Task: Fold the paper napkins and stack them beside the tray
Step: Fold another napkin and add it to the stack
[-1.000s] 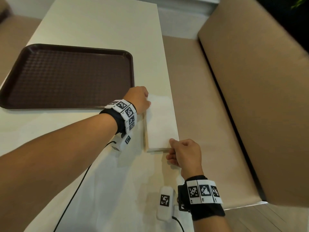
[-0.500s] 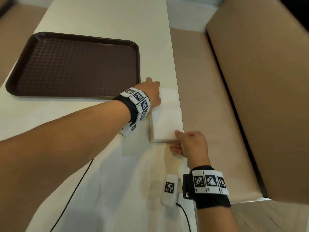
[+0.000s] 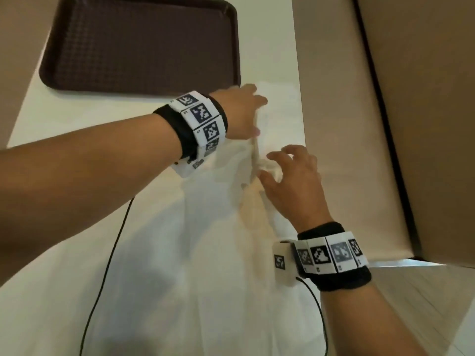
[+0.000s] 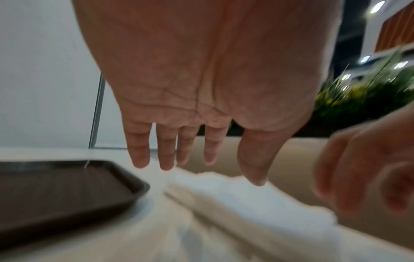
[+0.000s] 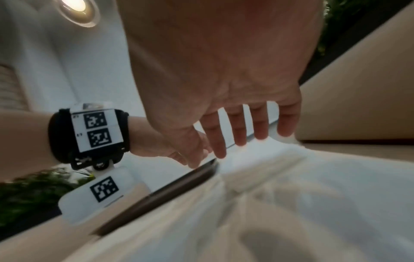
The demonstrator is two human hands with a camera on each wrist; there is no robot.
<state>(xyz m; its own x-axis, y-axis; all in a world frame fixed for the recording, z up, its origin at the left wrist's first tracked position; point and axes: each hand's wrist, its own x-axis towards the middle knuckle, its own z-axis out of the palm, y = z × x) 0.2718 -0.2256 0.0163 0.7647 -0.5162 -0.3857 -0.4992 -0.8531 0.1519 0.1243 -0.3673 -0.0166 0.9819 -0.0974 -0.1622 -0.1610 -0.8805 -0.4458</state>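
Head view: napkin stack (image 3: 280,116) is lying near the tray (image 3: 144,44), long axis running away from the person; left hand (image 3: 239,111) and right hand (image 3: 290,176) are hovering spread, holding nothing.

On the table (image 3: 144,253), the napkin stack (image 3: 280,119) lies just right of the tray (image 3: 141,44).

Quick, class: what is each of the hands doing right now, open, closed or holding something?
Left hand: open, fingers straight over the napkins, holding nothing.
Right hand: open, fingers spread above the napkins, holding nothing.
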